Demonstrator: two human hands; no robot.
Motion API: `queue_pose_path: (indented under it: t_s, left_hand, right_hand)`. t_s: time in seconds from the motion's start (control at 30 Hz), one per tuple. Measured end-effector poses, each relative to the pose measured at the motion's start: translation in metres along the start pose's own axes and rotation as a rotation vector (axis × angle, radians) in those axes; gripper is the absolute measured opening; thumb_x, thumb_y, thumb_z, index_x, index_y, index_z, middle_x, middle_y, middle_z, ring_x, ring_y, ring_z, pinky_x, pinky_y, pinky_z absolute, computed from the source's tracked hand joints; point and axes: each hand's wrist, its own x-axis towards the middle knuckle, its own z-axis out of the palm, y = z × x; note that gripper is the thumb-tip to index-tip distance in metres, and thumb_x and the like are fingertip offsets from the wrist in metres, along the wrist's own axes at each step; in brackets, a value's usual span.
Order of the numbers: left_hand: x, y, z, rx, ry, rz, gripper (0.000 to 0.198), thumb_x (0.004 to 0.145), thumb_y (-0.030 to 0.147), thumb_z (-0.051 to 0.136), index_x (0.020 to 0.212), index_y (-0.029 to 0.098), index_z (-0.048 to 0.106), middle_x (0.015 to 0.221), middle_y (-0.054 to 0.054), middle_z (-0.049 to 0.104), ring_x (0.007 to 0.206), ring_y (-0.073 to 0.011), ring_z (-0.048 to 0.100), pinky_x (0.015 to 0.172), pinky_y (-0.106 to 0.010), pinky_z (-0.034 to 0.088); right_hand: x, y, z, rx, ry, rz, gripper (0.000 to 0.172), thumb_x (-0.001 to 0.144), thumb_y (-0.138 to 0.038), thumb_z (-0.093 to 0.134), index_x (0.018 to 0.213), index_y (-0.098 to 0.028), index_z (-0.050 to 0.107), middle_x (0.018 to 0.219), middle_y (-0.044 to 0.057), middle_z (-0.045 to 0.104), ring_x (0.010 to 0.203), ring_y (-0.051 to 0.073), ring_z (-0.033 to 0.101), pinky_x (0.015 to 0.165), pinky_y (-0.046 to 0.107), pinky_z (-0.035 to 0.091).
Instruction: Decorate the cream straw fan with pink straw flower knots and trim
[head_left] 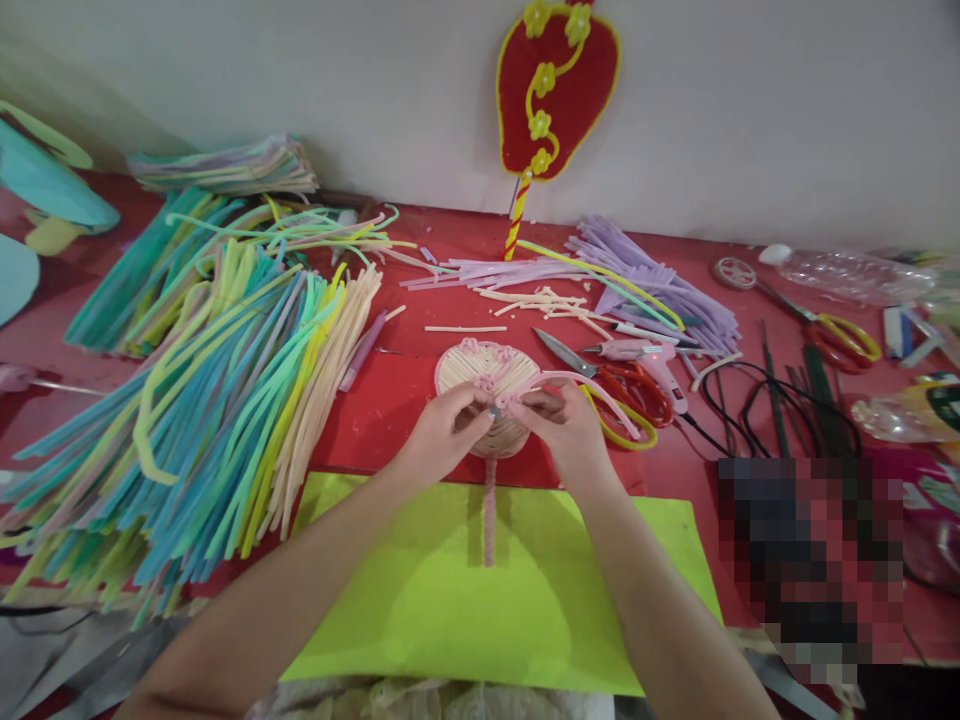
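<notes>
The left hand point(452, 425) and right hand point(561, 420) pinched a pink strip point(553, 376) over the round fan point(465, 372), its handle point(490, 515) above the green sheet point(375, 590); flower-shaping appeared in hand, the next move seemingly calling for steady fingertips.

round fan point(459, 370): cream, pink edge | handle point(490, 520): pink | upright fan point(566, 95): red, yellow flowers | stem point(517, 218): red-yellow stripes | sheet point(510, 620): lime-green
</notes>
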Motion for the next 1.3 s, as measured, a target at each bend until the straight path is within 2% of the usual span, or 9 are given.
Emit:
queue_pose_path:
  t_s: [0.13, 0.3, 0.43, 0.57, 0.7, 0.9, 1.1, 1.23, 1.3]
  left_hand:
    - [0.000, -0.001, 0.001, 0.033, 0.005, -0.004, 0.013, 0.083, 0.027, 0.052, 0.084, 0.017, 0.060, 0.083, -0.002, 0.063, 0.076, -0.0139, 0.058, 0.069, -0.025, 0.046]
    - [0.000, -0.003, 0.001, 0.059, -0.007, -0.001, 0.012, 0.085, 0.025, 0.050, 0.083, 0.017, 0.060, 0.081, -0.002, 0.063, 0.075, -0.0130, 0.057, 0.068, -0.024, 0.045]
    - [0.000, -0.002, -0.002, 0.063, 0.046, 0.010, 0.014, 0.085, 0.029, 0.051, 0.085, 0.017, 0.059, 0.082, -0.002, 0.062, 0.076, -0.0133, 0.058, 0.067, -0.024, 0.045]
    - [0.000, 0.000, -0.004, 0.067, 0.055, 0.022, 0.014, 0.079, 0.028, 0.060, 0.090, 0.019, 0.061, 0.093, -0.004, 0.064, 0.083, -0.0145, 0.059, 0.071, -0.025, 0.046]
    - [0.000, 0.001, -0.003, 0.058, 0.007, 0.013, 0.006, 0.076, 0.023, 0.060, 0.079, 0.018, 0.062, 0.083, -0.001, 0.062, 0.074, -0.0124, 0.056, 0.065, -0.023, 0.044]
    - [0.000, -0.002, -0.002, -0.032, 0.073, -0.105, 0.011, 0.077, 0.029, 0.059, 0.075, 0.018, 0.058, 0.072, 0.001, 0.062, 0.067, -0.0118, 0.057, 0.062, -0.022, 0.045]
    - [0.000, -0.004, -0.003, -0.025, 0.075, -0.083, 0.015, 0.080, 0.033, 0.056, 0.082, 0.018, 0.061, 0.077, -0.001, 0.065, 0.071, -0.0137, 0.060, 0.063, -0.023, 0.046]
    - [0.001, -0.005, -0.006, 0.026, 0.204, -0.049, 0.018, 0.085, 0.031, 0.049, 0.090, 0.019, 0.060, 0.090, -0.002, 0.067, 0.081, -0.0144, 0.061, 0.072, -0.025, 0.048]
    - [0.001, -0.006, -0.008, 0.094, 0.287, -0.040, 0.015, 0.085, 0.030, 0.050, 0.089, 0.019, 0.060, 0.086, -0.002, 0.066, 0.078, -0.0138, 0.060, 0.072, -0.024, 0.047]
  right_hand:
    - [-0.001, -0.003, 0.000, -0.035, 0.000, 0.001, 0.040, 0.063, -0.034, 0.076, 0.089, -0.023, 0.047, 0.072, -0.002, 0.068, 0.070, 0.015, 0.064, 0.065, 0.028, 0.050]
    - [0.000, -0.001, -0.001, -0.037, -0.009, 0.002, 0.039, 0.063, -0.033, 0.076, 0.087, -0.023, 0.047, 0.071, -0.003, 0.067, 0.072, 0.015, 0.065, 0.066, 0.028, 0.050]
    - [-0.002, -0.002, -0.002, -0.099, -0.030, -0.009, 0.040, 0.064, -0.034, 0.076, 0.089, -0.023, 0.047, 0.071, -0.002, 0.067, 0.071, 0.015, 0.064, 0.065, 0.028, 0.050]
    - [-0.007, -0.005, -0.001, -0.180, -0.107, -0.008, 0.037, 0.066, -0.031, 0.073, 0.089, -0.023, 0.046, 0.074, -0.001, 0.067, 0.071, 0.015, 0.064, 0.065, 0.029, 0.050]
    - [-0.011, -0.008, 0.002, -0.223, -0.190, -0.017, 0.030, 0.069, -0.027, 0.069, 0.086, -0.023, 0.046, 0.075, -0.001, 0.066, 0.070, 0.015, 0.063, 0.064, 0.029, 0.049]
    - [-0.010, -0.008, 0.002, -0.167, -0.138, -0.023, 0.032, 0.071, -0.034, 0.069, 0.088, -0.024, 0.045, 0.077, -0.001, 0.066, 0.073, 0.015, 0.064, 0.068, 0.030, 0.049]
    - [-0.006, -0.003, -0.001, -0.161, -0.082, -0.008, 0.033, 0.069, -0.037, 0.072, 0.086, -0.023, 0.048, 0.075, -0.001, 0.065, 0.072, 0.014, 0.063, 0.064, 0.027, 0.048]
    - [-0.007, -0.006, -0.002, -0.188, -0.081, -0.004, 0.034, 0.067, -0.041, 0.073, 0.082, -0.023, 0.048, 0.069, -0.003, 0.061, 0.065, 0.013, 0.060, 0.062, 0.027, 0.048]
    - [-0.006, -0.006, -0.004, -0.221, -0.097, 0.012, 0.034, 0.066, -0.042, 0.073, 0.079, -0.022, 0.048, 0.067, -0.003, 0.060, 0.063, 0.013, 0.059, 0.061, 0.027, 0.046]
